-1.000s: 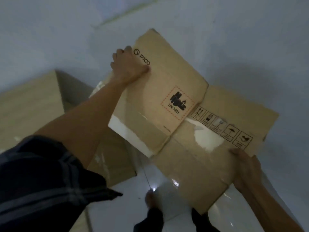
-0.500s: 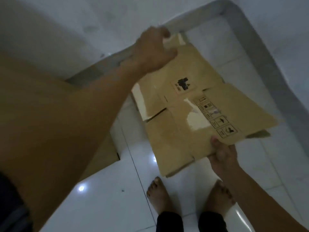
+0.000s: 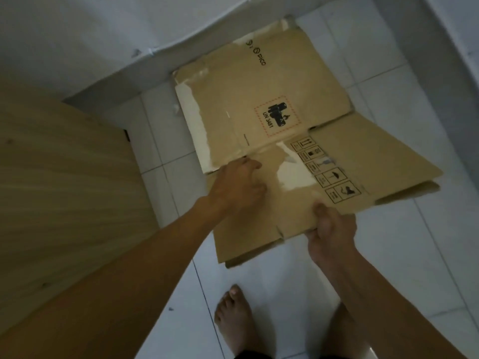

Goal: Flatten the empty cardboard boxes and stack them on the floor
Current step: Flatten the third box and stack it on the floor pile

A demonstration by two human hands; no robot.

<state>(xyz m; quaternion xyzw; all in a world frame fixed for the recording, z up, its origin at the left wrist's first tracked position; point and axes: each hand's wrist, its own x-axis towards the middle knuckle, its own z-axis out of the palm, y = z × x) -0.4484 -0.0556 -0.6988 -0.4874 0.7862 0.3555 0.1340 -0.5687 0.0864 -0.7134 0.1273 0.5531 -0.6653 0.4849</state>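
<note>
The flattened cardboard box (image 3: 272,141) lies spread over the white tiled floor (image 3: 404,255), its far end close to the base of the wall and its near edge lifted slightly off the tiles.

Nearest the camera, a bare foot (image 3: 232,317) stands on the glossy tiles, with dark trouser hems at the bottom edge of the view. Just beyond it, the right hand (image 3: 330,229) pinches the box's near edge, thumb on top and fingers curled underneath. The left hand (image 3: 239,183) presses down on the cardboard near its left side, fingers bent loosely on the surface rather than closed around anything.

Further out, the box shows a row of handling symbols, a patch where the top paper layer is torn away, a red-dashed battery label reading UN 3481, and PICO lettering at the far end.

To the left, a light wooden panel (image 3: 64,190) fills that side of the view. A pale grey skirting (image 3: 129,79) runs along the foot of the white wall (image 3: 103,29).
</note>
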